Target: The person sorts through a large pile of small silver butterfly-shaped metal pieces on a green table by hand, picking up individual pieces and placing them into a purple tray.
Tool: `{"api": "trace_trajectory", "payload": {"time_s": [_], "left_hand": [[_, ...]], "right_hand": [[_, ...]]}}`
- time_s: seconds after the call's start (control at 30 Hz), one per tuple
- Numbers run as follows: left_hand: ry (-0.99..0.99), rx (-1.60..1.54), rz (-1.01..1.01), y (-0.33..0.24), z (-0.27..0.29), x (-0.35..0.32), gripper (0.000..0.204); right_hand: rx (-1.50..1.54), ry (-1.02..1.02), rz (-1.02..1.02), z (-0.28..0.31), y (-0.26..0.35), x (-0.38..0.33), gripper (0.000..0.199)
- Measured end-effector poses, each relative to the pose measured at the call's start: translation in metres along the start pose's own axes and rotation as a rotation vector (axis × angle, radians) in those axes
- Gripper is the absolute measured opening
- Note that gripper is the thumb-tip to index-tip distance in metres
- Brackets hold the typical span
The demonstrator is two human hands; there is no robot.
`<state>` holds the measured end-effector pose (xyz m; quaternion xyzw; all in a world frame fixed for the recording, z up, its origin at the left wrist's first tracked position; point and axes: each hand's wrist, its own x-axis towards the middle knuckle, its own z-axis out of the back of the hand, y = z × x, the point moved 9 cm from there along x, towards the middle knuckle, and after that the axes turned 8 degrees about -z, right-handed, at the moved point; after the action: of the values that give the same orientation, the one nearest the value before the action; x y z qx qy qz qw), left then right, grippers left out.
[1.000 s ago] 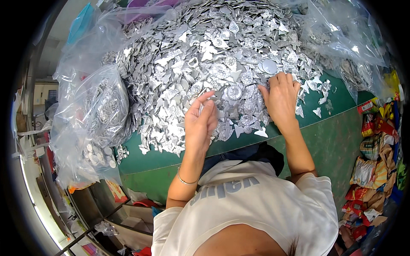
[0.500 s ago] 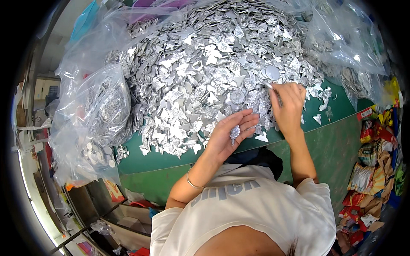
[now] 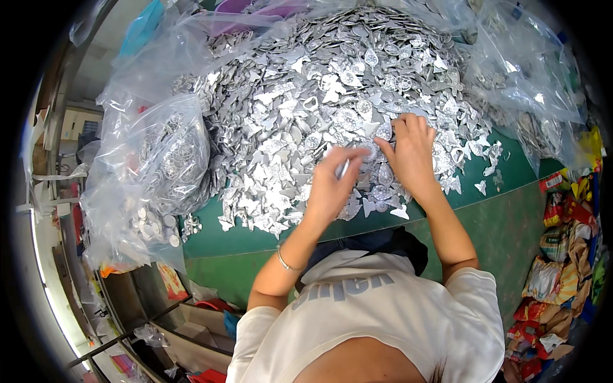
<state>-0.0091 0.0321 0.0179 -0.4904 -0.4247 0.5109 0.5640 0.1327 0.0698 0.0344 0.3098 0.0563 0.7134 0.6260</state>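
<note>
Flat, glinting silver metal pieces (image 3: 274,159) lie beneath the half-curled left hand (image 3: 331,185), holding 1, and the loosely bent right hand (image 3: 413,156), whose grip I can't see.

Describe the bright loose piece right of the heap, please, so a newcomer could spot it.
Find the big heap of silver pieces on the green table, then look right, past the right hand. Near the table's front edge lies a small, pointed bright piece, apart from the heap and brighter than the dull bit beside it.
</note>
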Motion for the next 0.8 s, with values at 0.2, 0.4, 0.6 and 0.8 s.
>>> {"api": "trace_trajectory", "payload": {"time_s": [0.2,0.4,0.6,0.8], "left_hand": [[-0.001,0.866,-0.338,-0.024,0.01,0.061,0.028],[-0.007,0.84,-0.378,-0.026,0.015,0.07,0.027],[0.1,-0.745,0.343,0.025,0.0,0.032,0.026],[-0.125,-1.118,0.48,0.024,-0.029,0.007,0.041]], "right_hand": [[0.347,0.041,-0.101,-0.004,-0.009,0.001,0.021],[0.871,0.155,-0.329,-0.011,-0.048,0.018,0.025],[1.259,0.405,-0.397,-0.023,-0.007,0.04,0.022],[0.816,0.447,-0.14,-0.017,0.017,0.029,0.016]]}}
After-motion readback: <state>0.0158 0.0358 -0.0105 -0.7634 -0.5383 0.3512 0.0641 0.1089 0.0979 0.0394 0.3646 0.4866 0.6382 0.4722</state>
